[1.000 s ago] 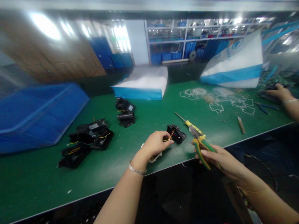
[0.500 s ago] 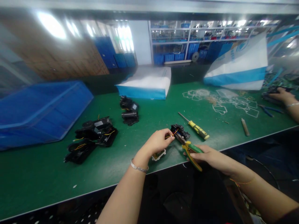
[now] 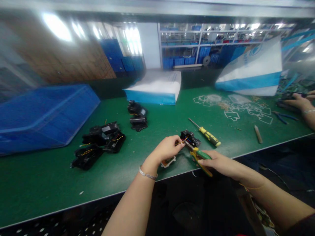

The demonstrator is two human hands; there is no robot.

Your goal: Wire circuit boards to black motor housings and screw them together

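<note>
My left hand pinches thin wires that run from a black plastic housing. Wrapped round green-and-yellow pliers is my right hand. Their jaws reach the wires at the near side of the housing, close to my left fingertips; whether they bite on a wire I cannot tell. Below my left hand lies a small part with a pale frame, partly covered by the hand. A yellow-and-black screwdriver rests just beyond the housing.
Several black housings with wires lie at left, beside a blue bin. White-and-blue bags stand behind. Thin pale gaskets, a tube and blue pliers lie at right, near another person's hands.
The pliers' handles have come closer together in my right hand, and the jaws have shifted slightly toward my left fingertips. My left hand keeps its pinch on the wires.
</note>
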